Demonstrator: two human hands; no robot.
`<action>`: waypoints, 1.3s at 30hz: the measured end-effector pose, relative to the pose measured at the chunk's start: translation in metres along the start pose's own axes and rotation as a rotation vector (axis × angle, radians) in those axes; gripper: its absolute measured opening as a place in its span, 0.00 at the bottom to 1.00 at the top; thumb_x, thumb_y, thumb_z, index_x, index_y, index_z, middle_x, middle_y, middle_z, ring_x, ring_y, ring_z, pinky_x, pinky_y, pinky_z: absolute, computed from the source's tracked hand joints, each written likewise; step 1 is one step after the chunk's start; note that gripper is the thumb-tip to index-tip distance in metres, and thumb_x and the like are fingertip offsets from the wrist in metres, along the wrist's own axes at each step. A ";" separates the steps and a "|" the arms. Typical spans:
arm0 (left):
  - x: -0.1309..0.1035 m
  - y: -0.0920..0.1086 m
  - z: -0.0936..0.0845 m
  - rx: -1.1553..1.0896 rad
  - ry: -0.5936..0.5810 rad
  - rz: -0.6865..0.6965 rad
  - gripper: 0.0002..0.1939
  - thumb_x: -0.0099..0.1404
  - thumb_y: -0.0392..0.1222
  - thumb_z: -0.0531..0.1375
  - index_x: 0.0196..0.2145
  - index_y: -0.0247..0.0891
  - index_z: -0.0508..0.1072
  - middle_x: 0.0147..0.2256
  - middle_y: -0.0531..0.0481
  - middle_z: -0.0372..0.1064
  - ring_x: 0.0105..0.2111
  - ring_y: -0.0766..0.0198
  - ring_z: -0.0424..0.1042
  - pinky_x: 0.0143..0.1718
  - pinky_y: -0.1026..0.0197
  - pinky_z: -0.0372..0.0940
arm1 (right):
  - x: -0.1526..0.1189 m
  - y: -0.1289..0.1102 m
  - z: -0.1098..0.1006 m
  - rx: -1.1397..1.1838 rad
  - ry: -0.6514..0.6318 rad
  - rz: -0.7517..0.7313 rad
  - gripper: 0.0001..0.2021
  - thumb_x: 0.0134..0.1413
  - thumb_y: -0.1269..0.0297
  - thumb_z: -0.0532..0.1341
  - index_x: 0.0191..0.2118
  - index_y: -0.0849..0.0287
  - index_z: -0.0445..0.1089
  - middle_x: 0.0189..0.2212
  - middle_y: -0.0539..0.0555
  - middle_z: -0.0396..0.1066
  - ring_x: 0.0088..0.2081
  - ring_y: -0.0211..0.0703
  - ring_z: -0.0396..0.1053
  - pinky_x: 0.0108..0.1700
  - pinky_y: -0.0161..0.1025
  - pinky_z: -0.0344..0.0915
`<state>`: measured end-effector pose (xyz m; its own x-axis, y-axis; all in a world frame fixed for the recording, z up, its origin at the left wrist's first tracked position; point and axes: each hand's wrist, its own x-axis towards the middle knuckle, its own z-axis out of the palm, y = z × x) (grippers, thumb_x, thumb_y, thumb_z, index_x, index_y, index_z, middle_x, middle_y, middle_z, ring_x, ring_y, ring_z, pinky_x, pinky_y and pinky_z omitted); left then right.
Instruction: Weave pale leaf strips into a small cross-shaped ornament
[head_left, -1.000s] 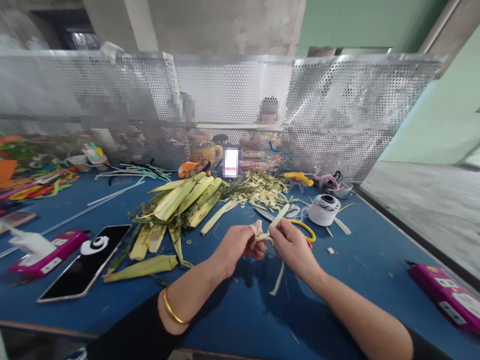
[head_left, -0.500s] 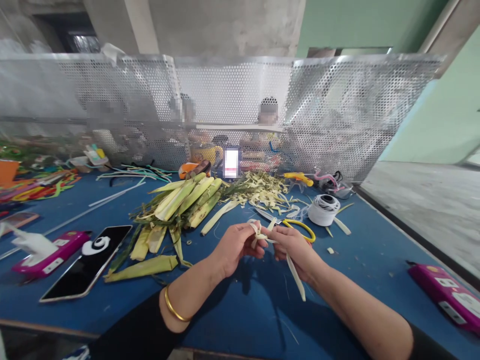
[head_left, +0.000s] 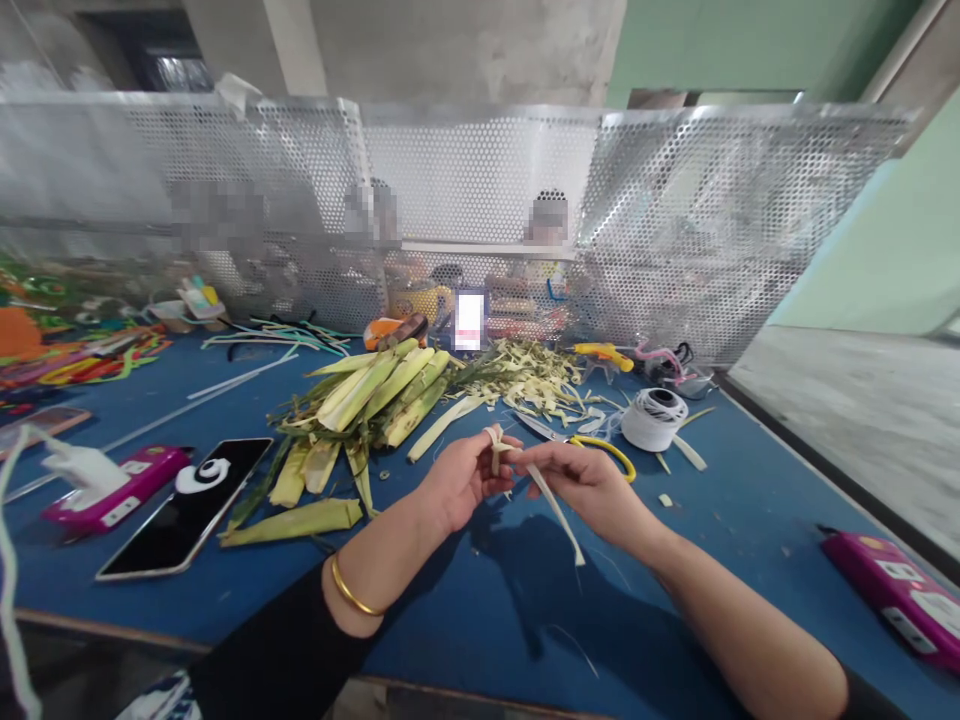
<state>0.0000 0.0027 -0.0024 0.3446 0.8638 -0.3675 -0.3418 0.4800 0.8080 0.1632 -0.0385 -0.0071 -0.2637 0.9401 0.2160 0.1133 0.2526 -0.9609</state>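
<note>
Between both hands is a pale corn husk strip (head_left: 556,512), looped and knotted at its upper left end. My left hand (head_left: 466,480) pinches the knotted part between thumb and fingers. Close beside it, my right hand (head_left: 581,485) grips the strip, whose loose tail hangs down toward the table. Yellow-handled scissors (head_left: 616,452) lie just behind my right hand, partly hidden by it. Left of my hands rests a heap of green and yellow corn husks (head_left: 390,395).
The blue table (head_left: 450,630) also bears husk scraps (head_left: 529,375), a white spool (head_left: 654,420), a yellow glue gun (head_left: 604,355), a black phone (head_left: 191,505) and magenta power strips (head_left: 120,490) at left and right. Behind stands a perforated metal screen (head_left: 472,180), with people beyond it.
The husk strip's tail has swung left and up. Both hands have shifted slightly, the left one turning more palm-up. The whole view has moved a little to the left.
</note>
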 end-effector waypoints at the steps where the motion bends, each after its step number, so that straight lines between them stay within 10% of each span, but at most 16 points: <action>1: -0.001 -0.001 0.000 0.050 -0.017 0.014 0.16 0.69 0.41 0.52 0.30 0.30 0.74 0.20 0.50 0.67 0.18 0.71 0.66 0.21 0.69 0.66 | 0.000 0.001 -0.002 -0.044 -0.005 -0.034 0.09 0.53 0.59 0.62 0.37 0.56 0.76 0.31 0.52 0.76 0.29 0.40 0.71 0.34 0.38 0.68; 8: -0.010 -0.007 0.002 0.393 -0.314 0.029 0.18 0.60 0.53 0.60 0.30 0.32 0.74 0.22 0.50 0.68 0.17 0.70 0.64 0.22 0.65 0.65 | -0.001 -0.001 -0.008 -0.369 0.249 -0.319 0.11 0.56 0.59 0.60 0.25 0.57 0.70 0.29 0.53 0.68 0.35 0.42 0.66 0.39 0.38 0.63; 14: -0.012 -0.005 0.000 0.438 -0.428 -0.030 0.19 0.60 0.55 0.59 0.28 0.33 0.73 0.22 0.50 0.69 0.17 0.71 0.64 0.23 0.64 0.66 | 0.000 0.002 -0.003 -0.465 0.178 -0.110 0.11 0.58 0.59 0.54 0.26 0.55 0.62 0.21 0.48 0.62 0.25 0.38 0.59 0.30 0.35 0.57; 27: -0.010 -0.006 0.002 0.504 -0.097 0.109 0.20 0.53 0.52 0.67 0.39 0.35 0.77 0.26 0.49 0.72 0.24 0.65 0.73 0.21 0.67 0.60 | 0.000 0.010 0.003 -0.480 0.316 -0.001 0.15 0.55 0.57 0.54 0.21 0.55 0.52 0.16 0.44 0.50 0.22 0.35 0.50 0.25 0.35 0.47; 39: -0.011 -0.010 0.006 0.344 -0.112 0.083 0.24 0.56 0.59 0.63 0.34 0.31 0.76 0.29 0.40 0.75 0.24 0.63 0.74 0.16 0.69 0.49 | -0.001 0.012 0.005 -0.570 0.413 -0.041 0.14 0.56 0.58 0.54 0.22 0.55 0.54 0.16 0.44 0.51 0.21 0.35 0.49 0.25 0.34 0.47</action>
<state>0.0050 -0.0130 -0.0037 0.4282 0.8664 -0.2570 -0.0652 0.3133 0.9474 0.1603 -0.0376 -0.0201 0.0942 0.9087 0.4066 0.6250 0.2639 -0.7346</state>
